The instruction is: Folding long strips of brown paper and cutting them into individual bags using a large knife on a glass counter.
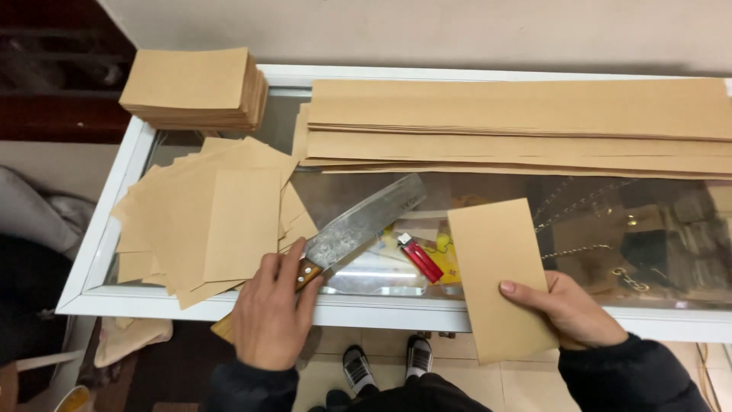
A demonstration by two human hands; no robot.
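Nearest us, our left hand (pixel 268 309) lies over the cleaver's wooden handle (pixel 307 272) at the counter's front edge, fingers curled down on it; whether they fully close around it we cannot tell. The cleaver (pixel 364 221) runs from that hand up and to the right, blade flat on the glass, tip toward the counter's middle.

Our right hand (pixel 570 307) pinches a cut sheet (pixel 499 278) by its right side, thumb on top, fingers hidden beneath. The sheet's long axis runs near to far, its lower end hanging past the front edge. It lies right of the blade and apart from it, with a red lighter (pixel 419 258) on the glass between them. The right hand has the sheet; the left is nearer the blade.

The counter (pixel 107 221) is a white-framed glass case with chains dimly seen inside. Left of the cleaver sits a loose fan of cut sheets (pixel 213 221). Farther on, long strips (pixel 518 126) lie stacked along the back edge, and a squared pile (pixel 194 88) sits on the back left corner. Beyond is a plain wall; tiled floor below.
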